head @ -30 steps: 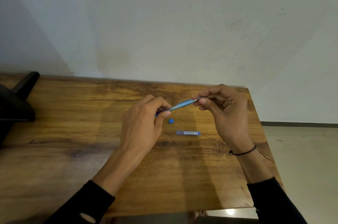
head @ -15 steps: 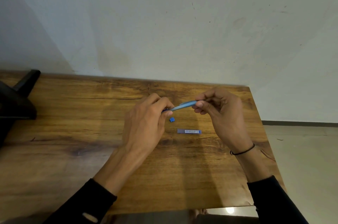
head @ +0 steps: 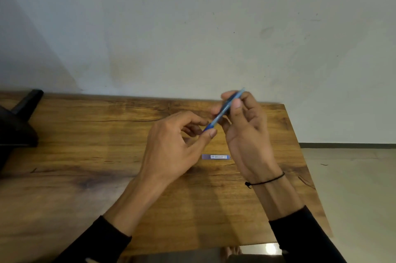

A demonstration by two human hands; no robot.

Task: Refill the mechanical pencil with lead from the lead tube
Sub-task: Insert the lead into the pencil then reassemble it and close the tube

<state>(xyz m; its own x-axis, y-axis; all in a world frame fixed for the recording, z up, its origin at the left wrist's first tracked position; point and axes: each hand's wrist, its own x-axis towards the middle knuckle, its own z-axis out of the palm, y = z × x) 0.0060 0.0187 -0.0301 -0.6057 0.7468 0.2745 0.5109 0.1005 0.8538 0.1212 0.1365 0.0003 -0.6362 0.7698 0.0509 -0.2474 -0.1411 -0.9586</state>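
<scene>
Pencil (head: 222,111) refilling happens over our wooden counter (head: 85,155), which runs along a pale wall (head: 192,26). Largest on the counter is a dark object (head: 17,125) at its far left edge. Our right hand (head: 246,134) hovers above the counter, fingers (head: 236,104) clamped on the upper part of the tilted blue pencil. Our left hand (head: 171,151) pinches the pencil's lower dark-blue end. Smallest, the lead tube (head: 215,156) lies flat on the counter just below both hands.
</scene>
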